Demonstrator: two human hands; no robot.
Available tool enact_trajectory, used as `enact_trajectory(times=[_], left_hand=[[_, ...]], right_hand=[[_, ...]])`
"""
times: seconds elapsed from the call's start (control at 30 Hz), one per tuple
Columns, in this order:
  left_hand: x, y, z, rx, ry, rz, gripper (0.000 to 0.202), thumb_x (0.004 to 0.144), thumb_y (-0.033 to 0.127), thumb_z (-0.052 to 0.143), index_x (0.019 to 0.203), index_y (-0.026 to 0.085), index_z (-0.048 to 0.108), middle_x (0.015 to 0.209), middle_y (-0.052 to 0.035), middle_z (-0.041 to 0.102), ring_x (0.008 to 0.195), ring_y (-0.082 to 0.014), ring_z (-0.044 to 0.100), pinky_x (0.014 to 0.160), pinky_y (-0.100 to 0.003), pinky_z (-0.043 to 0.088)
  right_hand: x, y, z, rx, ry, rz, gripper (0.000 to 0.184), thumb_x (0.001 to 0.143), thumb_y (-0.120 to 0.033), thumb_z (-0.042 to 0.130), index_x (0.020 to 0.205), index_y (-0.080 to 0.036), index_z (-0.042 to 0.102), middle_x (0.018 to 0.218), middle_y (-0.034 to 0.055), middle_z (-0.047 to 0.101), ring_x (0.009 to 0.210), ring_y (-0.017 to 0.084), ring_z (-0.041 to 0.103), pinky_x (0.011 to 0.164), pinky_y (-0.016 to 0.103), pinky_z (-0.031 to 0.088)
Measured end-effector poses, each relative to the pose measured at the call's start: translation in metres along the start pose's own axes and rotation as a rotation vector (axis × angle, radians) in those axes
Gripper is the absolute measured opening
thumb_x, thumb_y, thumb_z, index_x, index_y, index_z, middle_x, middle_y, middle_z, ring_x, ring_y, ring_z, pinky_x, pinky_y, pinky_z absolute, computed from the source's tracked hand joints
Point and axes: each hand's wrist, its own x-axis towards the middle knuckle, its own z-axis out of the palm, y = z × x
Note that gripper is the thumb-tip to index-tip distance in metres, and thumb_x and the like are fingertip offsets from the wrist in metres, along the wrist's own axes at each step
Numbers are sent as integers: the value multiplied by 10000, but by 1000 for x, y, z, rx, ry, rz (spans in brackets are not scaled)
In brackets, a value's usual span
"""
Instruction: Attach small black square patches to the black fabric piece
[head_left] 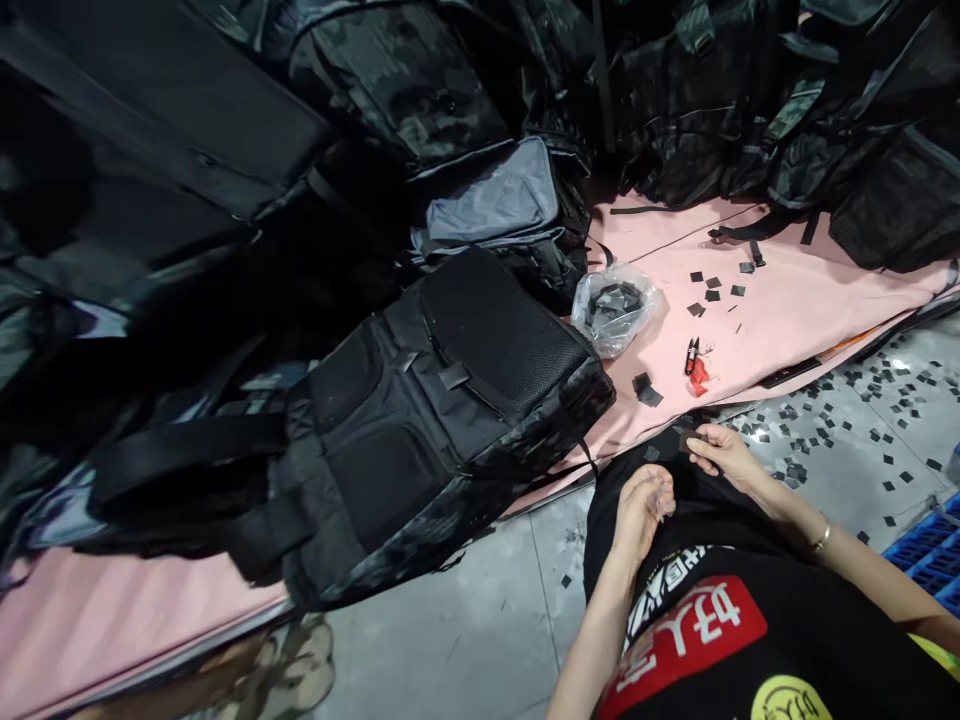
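My left hand (643, 508) is curled over my lap, fingers closed on something small and pale that I cannot make out. My right hand (721, 450) rests just to its right, its fingertips pinching a small dark square patch (686, 437) at the edge of the pink sheet. A black camouflage backpack (442, 410) lies on its side right in front of me, to the left of both hands. A clear plastic bag of black pieces (615, 308) sits past the hands, with red-handled snips (694, 366) beside it.
A pink sheet (787, 300) covers the low surface; small black squares (712, 290) lie scattered on it and over the grey floor (847, 420) at right. More dark backpacks (712, 100) are piled at the back and left. A blue crate (930, 555) stands at the right edge.
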Motion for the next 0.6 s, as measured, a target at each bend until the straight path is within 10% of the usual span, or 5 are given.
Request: enact_trajectory(times=[0.6], left_hand=[[10,-4,-10,380,276,241,330,689,446,633,640,143,513,476,62,390,437,-49,306,447,-207,209]], right_hand=[[0,-6,15,-264,-170,107,360,698,-499,600,798,-153,592,438,-68,434,342,46,299,359,185,173]])
